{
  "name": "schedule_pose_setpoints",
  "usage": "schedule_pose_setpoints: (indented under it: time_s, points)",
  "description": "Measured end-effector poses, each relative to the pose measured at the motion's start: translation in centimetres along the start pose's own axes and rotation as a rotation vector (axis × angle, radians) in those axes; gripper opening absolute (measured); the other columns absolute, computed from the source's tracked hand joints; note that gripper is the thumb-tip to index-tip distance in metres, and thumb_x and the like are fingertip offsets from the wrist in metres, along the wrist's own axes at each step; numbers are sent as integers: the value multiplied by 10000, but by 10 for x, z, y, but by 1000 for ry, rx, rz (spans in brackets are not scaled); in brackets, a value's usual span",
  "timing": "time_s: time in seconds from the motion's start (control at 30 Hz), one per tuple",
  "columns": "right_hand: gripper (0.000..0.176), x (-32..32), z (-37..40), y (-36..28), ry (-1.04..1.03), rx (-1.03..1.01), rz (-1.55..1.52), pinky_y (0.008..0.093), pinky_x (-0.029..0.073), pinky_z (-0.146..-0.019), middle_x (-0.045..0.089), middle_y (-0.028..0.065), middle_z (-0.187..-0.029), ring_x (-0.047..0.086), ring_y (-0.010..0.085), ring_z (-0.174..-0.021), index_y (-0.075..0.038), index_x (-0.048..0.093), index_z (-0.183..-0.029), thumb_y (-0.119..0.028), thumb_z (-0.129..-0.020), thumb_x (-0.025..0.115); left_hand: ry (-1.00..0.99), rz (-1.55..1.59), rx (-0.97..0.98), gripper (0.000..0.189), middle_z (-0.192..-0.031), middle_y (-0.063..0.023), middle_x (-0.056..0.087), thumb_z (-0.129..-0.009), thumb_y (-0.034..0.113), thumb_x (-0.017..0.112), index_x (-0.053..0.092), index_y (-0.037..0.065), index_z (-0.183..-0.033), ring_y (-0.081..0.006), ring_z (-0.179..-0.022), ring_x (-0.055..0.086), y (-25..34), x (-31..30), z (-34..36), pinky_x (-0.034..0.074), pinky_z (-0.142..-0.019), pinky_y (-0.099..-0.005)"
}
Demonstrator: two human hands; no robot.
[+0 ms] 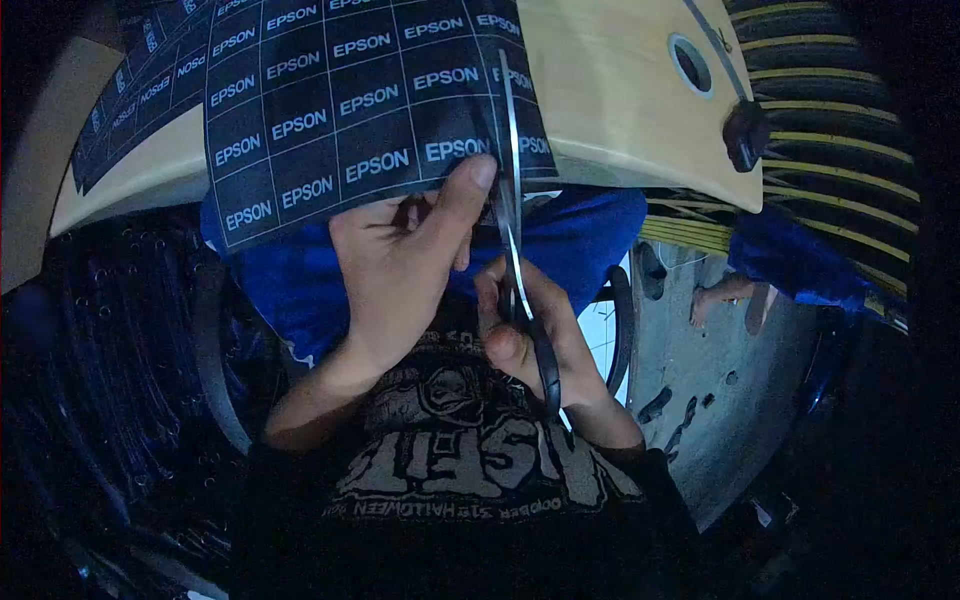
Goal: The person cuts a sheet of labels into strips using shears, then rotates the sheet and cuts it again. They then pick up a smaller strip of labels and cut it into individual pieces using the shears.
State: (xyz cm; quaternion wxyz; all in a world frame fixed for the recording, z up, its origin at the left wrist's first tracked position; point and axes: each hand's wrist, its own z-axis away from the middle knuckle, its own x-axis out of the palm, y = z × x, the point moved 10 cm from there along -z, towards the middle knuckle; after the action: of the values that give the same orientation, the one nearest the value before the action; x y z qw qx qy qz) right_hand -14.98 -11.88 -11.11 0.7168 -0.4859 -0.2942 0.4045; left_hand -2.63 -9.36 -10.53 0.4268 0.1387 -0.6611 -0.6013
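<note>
Hands at work near the edge of a pale tabletop (620,110): the left hand (400,260) pinches the near edge of a black sheet (370,60) printed with rows of white EPSON labels, thumb on top and fingers curled below. The right hand (545,320) is closed around the black handles of scissors (515,150), whose long blade lies over the sheet's right-hand columns, pointing away from the wearer. The sheet overhangs the tabletop, above blue shorts (285,285) and a black printed T-shirt (470,420). Similar printed sheets (140,110) lie at left. At right, a black fixture (745,135) sits by the tabletop's corner, near a round hole (690,65); beyond is another person's bare foot (703,305).
</note>
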Motion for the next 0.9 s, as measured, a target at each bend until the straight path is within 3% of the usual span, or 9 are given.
schedule_pose_setpoints:
  time_s: [0.6, 0.67, 0.9]
  points:
    - [424, 6, -1, 7, 38, 61, 24, 230, 335, -562, 404, 1, -713, 386, 95, -634, -35, 478, -862, -381, -754, 697, -9, 29, -47, 114, -563, -4, 547, -815, 83, 643, 624, -8, -749, -25, -433, 449, -6, -6, 1, 326, -389, -167]
    - [407, 5, -3, 1, 36, -30, 69, 230, 335, -568, 405, -2, -713, 387, 97, -639, -34, 486, -883, -369, -767, 686, 1, 19, -40, 111, -564, -4, 548, -814, 82, 643, 625, -10, -754, -25, -435, 452, -6, -6, 1, 327, -390, -167]
    - [382, 7, -4, 1, 31, -25, 58, 237, 345, -585, 412, 4, -717, 403, 105, -658, -25, 487, -915, -337, -789, 667, -7, 49, -93, 109, -579, -6, 553, -815, 85, 642, 625, -12, -769, -27, -436, 454, -10, -6, 4, 328, -387, -168]
